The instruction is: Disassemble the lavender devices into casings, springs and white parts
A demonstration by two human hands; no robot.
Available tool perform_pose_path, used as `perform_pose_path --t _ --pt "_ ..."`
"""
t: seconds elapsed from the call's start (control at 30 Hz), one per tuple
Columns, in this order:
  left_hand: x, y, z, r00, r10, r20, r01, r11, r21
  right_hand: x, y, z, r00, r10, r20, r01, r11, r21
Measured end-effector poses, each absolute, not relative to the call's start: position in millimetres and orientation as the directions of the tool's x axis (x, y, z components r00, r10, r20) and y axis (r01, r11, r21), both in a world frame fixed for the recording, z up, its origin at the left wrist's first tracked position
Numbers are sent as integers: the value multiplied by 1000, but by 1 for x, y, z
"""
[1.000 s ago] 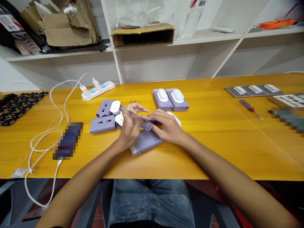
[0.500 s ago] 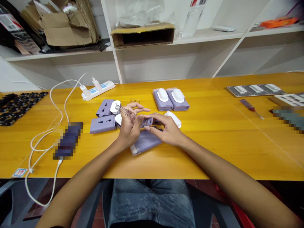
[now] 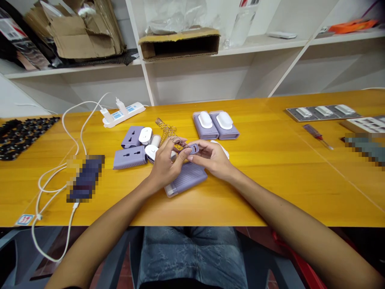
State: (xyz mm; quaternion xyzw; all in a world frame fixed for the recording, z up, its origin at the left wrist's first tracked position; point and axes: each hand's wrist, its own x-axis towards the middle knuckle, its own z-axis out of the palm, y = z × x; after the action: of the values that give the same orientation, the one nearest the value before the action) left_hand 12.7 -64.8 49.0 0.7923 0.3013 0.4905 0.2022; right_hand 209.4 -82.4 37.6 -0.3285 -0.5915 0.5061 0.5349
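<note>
Far L: I see a heap of black parts (image 3: pixel 25 134) on the yellow wood surface (image 3: pixel 240 196), w/ a white cable (image 3: pixel 62 124) running back to a power strip (image 3: pixel 122 114).

L of hands: 2 lilac shells, the nearer one (image 3: pixel 130 157) and the farther one (image 3: pixel 131 136), lie just beside 2 round white caps (image 3: pixel 145 135) (image 3: pixel 151 152).

L hand (image 3: pixel 165 168): mostly closed, fingers curled round the lower coils, thumb toward the R hand.

Task thing: steel coil spring (image 3: pixel 168 132), tilted up and away from me, upper end free in the air, lower end reaching the part in the R hand.

R hand (image 3: pixel 213 158): partly open, thumb and index fingertips pinching a small lilac part (image 3: pixel 194 149), other fingers loosely curled. Can't tell if spring is seated in it; fingers hide the join.

Under hands: ribbed lilac housing (image 3: pixel 188 178) lies flat on surface, touching neither hand AFAICT.

Ahead: 2 lilac units w/ white tops (image 3: pixel 215 124), side by side.

Far R: red-handled screwdriver (image 3: pixel 313 134), below a metal plate w/ white parts (image 3: pixel 321 112).
</note>
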Motion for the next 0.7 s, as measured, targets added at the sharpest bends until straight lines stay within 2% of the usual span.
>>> perform_pose_path --t 0.23,0.7 --pt "12 -64 54 328 647 689 318 -762 564 210 -84 38 -192 933 305 -84 294 -952" --pt "13 -65 52 330 589 738 318 -805 500 213 -85 39 -209 932 297 -49 294 -955"
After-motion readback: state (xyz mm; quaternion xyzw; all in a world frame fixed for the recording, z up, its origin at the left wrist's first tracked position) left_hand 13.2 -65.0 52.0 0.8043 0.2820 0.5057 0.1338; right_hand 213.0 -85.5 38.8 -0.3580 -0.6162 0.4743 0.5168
